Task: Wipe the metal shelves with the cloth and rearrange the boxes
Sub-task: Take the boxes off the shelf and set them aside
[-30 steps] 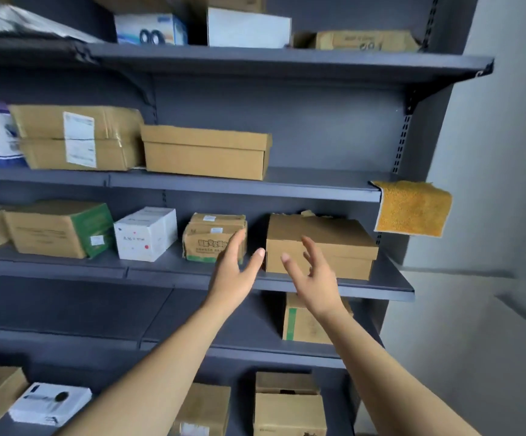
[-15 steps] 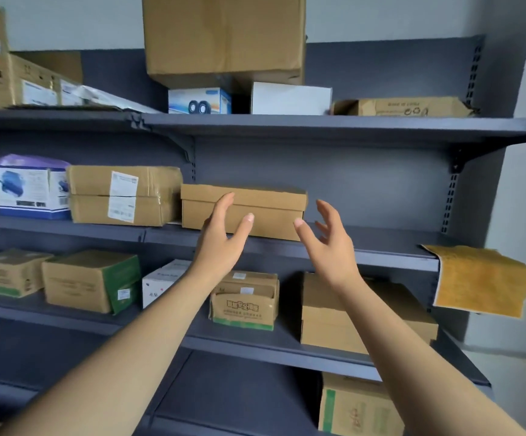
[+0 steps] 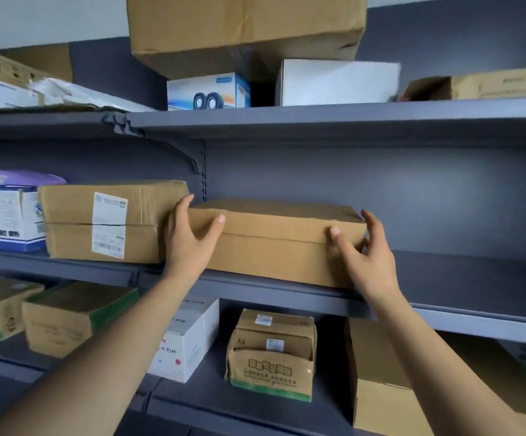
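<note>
a pale wall (image 3: 50,17) shows up high on the left, above a dark grey back panel (image 3: 413,190). a crumpled purple bag (image 3: 16,177) sits at the far left. higher up lies a white plastic sheet (image 3: 76,94), wrinkled and a bit blurry.
</note>
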`<state>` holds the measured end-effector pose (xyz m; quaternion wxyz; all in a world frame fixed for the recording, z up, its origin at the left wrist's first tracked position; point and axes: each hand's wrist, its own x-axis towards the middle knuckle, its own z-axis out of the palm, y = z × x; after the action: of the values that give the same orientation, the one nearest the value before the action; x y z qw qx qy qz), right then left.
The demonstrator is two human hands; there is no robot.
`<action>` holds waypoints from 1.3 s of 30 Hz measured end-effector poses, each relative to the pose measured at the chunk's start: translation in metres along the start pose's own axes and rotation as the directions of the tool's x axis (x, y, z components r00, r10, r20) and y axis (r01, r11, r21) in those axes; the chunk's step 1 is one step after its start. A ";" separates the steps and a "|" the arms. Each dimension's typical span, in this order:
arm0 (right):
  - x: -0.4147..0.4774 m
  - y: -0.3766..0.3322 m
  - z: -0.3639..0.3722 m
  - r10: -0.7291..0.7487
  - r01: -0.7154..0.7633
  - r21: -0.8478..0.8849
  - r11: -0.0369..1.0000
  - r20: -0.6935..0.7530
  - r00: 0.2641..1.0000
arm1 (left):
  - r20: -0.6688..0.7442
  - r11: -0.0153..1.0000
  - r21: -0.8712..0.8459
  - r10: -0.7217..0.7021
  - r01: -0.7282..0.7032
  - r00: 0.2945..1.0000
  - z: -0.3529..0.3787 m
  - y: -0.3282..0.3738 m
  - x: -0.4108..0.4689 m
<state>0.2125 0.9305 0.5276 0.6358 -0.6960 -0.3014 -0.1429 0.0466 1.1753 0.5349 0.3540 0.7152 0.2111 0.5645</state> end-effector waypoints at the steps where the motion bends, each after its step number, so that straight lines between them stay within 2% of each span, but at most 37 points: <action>1: 0.002 0.003 0.006 0.012 -0.012 0.000 1.000 -0.005 1.000 | 0.001 1.000 -0.018 -0.015 0.015 1.000 0.003 -0.007 0.004; 7: 0.006 0.007 0.013 0.034 -0.034 0.007 0.999 -0.019 0.999 | -0.021 0.986 -0.130 -0.112 0.109 0.993 0.018 -0.023 0.005; 13: 0.003 0.002 0.016 0.067 -0.067 0.014 0.998 -0.030 0.997 | -0.018 0.974 -0.168 -0.155 0.150 0.988 0.021 -0.024 0.008; 19: -0.023 -0.014 0.013 0.057 -0.054 0.034 0.998 -0.079 0.995 | -0.022 0.961 -0.251 -0.124 0.114 0.992 0.003 -0.022 -0.006; 27: -0.098 -0.063 0.001 -0.005 0.012 0.033 0.999 -0.202 0.979 | 0.013 0.940 -0.338 -0.049 0.050 0.999 -0.062 0.006 -0.041; 32: -0.173 -0.108 -0.008 -0.054 0.059 0.012 0.998 -0.242 0.969 | 0.022 0.927 -0.376 -0.015 0.022 1.000 -0.131 0.026 -0.082; 39: -0.277 -0.139 -0.014 0.026 -0.027 0.001 1.000 -0.289 0.957 | 0.102 0.918 -0.386 -0.053 0.089 0.993 -0.207 0.031 -0.150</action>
<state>-0.0841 0.8525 0.4792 0.6741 -0.6724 -0.1955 -0.2350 -0.1958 1.1048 0.4828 0.5184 0.6471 0.1042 0.5492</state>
